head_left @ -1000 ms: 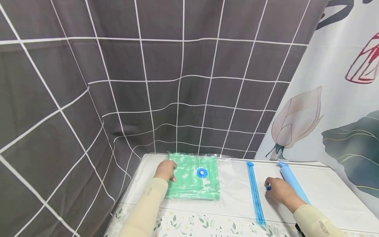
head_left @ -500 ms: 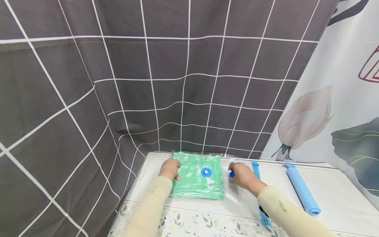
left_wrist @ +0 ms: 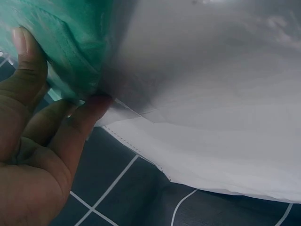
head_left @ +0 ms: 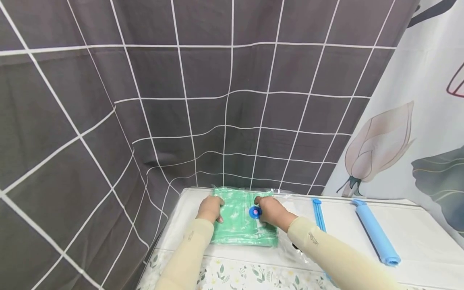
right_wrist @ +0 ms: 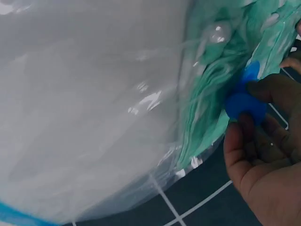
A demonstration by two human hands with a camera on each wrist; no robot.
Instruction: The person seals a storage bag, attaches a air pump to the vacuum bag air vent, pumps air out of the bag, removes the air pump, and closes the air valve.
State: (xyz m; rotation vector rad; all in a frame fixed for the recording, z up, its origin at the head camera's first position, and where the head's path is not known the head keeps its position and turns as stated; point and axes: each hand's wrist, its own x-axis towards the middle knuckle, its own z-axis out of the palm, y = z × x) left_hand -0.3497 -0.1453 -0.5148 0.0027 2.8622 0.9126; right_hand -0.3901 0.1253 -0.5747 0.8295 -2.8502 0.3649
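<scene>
Your right hand (head_left: 270,210) is pinching the blue cap (right_wrist: 244,101) at the valve (head_left: 255,212); your left hand (head_left: 210,208), fingers flat, is bracing the bag (head_left: 241,225). Seated crooked, the cap could be leaking air.

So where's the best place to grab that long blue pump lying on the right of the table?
Probably around the middle of the blue pump, from above. It's a slim cylinder lying flat with nothing beside it, so fingers could wrap its barrel from both sides.

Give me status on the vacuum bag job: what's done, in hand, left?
Done: the green fabric lies folded flat inside the clear bag. In hand: right hand holds a blue cap at the valve; left hand steadies the bag's edge. Left: the blue pump lies untouched on the table.
</scene>
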